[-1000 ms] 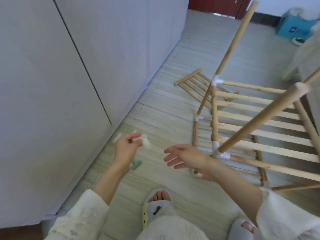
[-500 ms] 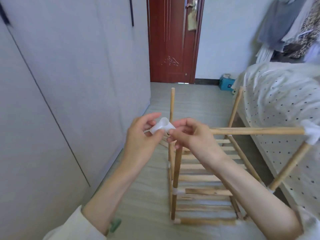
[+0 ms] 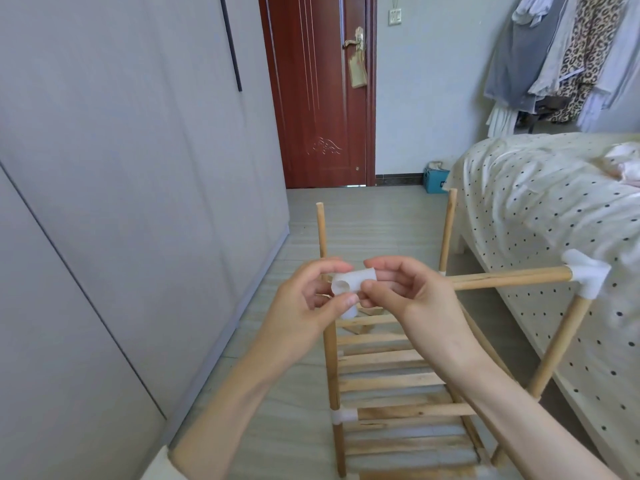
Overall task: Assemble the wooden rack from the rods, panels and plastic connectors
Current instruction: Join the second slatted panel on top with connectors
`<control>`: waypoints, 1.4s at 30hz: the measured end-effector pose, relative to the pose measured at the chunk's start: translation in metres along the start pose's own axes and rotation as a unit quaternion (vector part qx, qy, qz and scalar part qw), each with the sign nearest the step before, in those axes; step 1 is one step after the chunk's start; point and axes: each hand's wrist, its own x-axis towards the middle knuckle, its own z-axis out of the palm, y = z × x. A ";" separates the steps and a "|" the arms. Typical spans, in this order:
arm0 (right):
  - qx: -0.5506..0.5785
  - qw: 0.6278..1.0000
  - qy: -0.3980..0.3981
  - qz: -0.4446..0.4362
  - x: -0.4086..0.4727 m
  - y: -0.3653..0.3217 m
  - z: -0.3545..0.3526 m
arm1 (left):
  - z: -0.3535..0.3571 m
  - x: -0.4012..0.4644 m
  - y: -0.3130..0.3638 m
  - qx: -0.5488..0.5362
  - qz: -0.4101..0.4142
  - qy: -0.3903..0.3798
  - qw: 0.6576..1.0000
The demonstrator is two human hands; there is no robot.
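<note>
**Connector in hand, top corners not finished**

I have a white connector point(image 3: 349, 287) up at chest height, over the rack point(image 3: 398, 379). Left hand point(image 3: 304, 306) pinches it: thumb under, fingers curled over its left end. Right hand point(image 3: 405, 292) pinches the other end btwn thumb and forefinger, other fingers curled loosely behind. One open socket of the connector faces me; looks like a multi-way corner piece, but I can't tell how many sockets it has.

Done so far, as I read it: the frame stands on the floor point(image 3: 363, 220) beside the bed point(image 3: 540, 202). Slatted panels sit in at least two tiers below my hands, w/ a fitted joint point(image 3: 343, 415) on the near-left post at mid height. On the right a top corner piece point(image 3: 585, 275) already ties a horizontal rod point(image 3: 509, 279) to the near-right post.

Left to do, my guess: the far-left post point(image 3: 321, 230) and far-right post point(image 3: 448, 226) end bare, no caps. The near-left post top is hidden behind my hands, so can't say if it's capped. This connector prob goes on one of those tops, then remaining top rods. A few loose wood pieces lie on the floor behind the rack, partly hidden.

Roughly past halfway; top ring is what's open.
</note>
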 end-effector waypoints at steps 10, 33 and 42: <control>-0.457 0.857 0.041 -0.232 0.011 0.030 -0.004 | -0.011 -0.009 -0.012 -0.055 -0.021 0.162 0.985; -0.524 0.803 0.054 -0.279 0.027 0.044 -0.005 | 0.003 -0.002 -0.021 -0.057 0.033 0.123 0.990; -0.522 0.803 0.056 -0.283 0.029 0.045 -0.010 | 0.003 0.001 -0.026 -0.055 0.028 0.108 0.992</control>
